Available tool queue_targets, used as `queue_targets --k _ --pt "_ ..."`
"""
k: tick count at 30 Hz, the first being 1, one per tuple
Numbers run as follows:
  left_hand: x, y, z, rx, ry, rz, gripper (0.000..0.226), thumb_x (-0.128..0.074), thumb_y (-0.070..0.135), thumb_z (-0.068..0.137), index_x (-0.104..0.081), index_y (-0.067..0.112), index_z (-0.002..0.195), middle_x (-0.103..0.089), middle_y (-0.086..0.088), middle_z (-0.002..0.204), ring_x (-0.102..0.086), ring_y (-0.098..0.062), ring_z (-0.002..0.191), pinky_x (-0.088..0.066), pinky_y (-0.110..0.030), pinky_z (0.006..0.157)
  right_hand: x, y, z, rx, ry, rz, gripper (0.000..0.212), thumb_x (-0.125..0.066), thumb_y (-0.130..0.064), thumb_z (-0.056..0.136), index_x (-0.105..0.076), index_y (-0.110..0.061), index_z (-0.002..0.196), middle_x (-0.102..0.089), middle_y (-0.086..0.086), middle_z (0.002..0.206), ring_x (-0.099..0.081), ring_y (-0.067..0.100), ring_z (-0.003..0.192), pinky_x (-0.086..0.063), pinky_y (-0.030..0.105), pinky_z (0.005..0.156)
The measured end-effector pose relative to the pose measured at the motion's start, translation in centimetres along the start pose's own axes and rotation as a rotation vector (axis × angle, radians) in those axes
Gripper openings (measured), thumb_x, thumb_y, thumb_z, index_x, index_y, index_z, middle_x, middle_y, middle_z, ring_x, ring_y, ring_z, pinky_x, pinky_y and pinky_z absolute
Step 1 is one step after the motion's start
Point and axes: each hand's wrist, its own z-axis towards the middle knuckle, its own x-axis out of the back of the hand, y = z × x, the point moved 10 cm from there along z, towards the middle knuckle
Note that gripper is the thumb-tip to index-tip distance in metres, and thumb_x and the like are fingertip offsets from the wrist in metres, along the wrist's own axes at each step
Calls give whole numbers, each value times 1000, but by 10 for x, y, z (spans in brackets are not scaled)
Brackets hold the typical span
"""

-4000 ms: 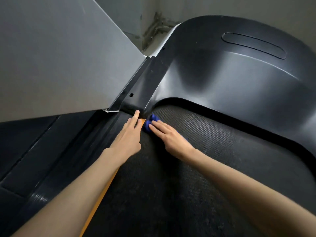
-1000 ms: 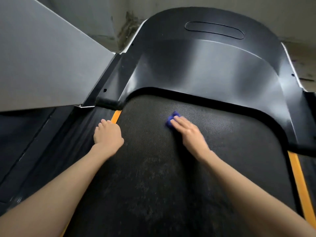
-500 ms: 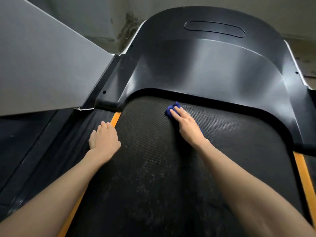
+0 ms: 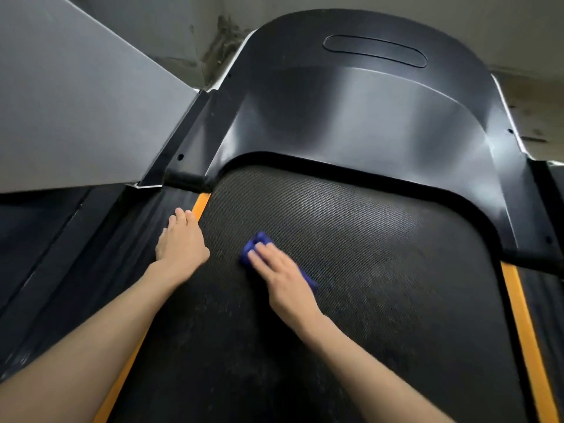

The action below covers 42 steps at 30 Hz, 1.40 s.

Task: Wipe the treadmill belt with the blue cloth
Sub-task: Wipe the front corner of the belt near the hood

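Cloth, blue and bunched, lies on the dusty treadmill belt left of centre, pressed under the straight fingers of the right hand. Left hand rests flat, fingers extended, across the orange edge strip. Black motor cover borders the belt ahead; grey panel rises at left.

This is an indoor workout spot; whether it is in a home or a gym cannot be told. A treadmill fills the view: its textured black treadmill belt, 2 orange strips along the belt's sides, and a curved black motor cover at the front. A grey panel rises at the left. Just beyond the cover are a plain pale wall with a dark, grimy corner and a stained bare floor.
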Motion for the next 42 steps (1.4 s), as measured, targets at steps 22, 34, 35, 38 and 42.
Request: queue_targets --k 22,34,35,38,42 --pt "2 -30 -53 -39 84 -518 69 -49 -13 75 -34 4 140 -28 -7 147 -31 -26 131 -29 -35 106 76 89 -20 -179 123 -202 54 -44 -4 70 -55 -3 123 -54 18 124 -46 39 113 -37 43 96" --pt "6 -27 -47 -53 15 -245 59 -48 -4 85 -33 7 141 -26 -2 150 -28 -23 133 -36 -32 99 -26 -84 -14 252 -178 -60 59 -32 -13 72 -61 -9 123 -59 10 127 -55 30 118 -43 42 99" --pt "4 -28 -47 -47 -2 -248 61 -47 -5 85 -31 9 142 -23 -1 152 -27 -22 134 -37 -33 99 -16 -74 -12 328 -184 -77 57 -31 -13 75 -60 -10 124 -58 9 129 -55 28 118 -44 39 99" --pt "-1 -30 -44 -66 -94 -256 69 -45 -6 84 -22 13 147 -13 2 156 -22 -23 138 -35 -31 101 34 35 20 72 -76 -171 51 -29 -11 82 -59 -1 122 -57 19 125 -54 36 115 -32 35 101" --pt "-2 -32 -42 -46 -141 -306 72 -47 -2 83 -20 13 148 -12 4 156 -17 -20 140 -33 -31 102 60 124 24 -577 16 -122 61 -38 6 69 -49 6 129 -44 25 137 -38 42 128 -26 40 111"
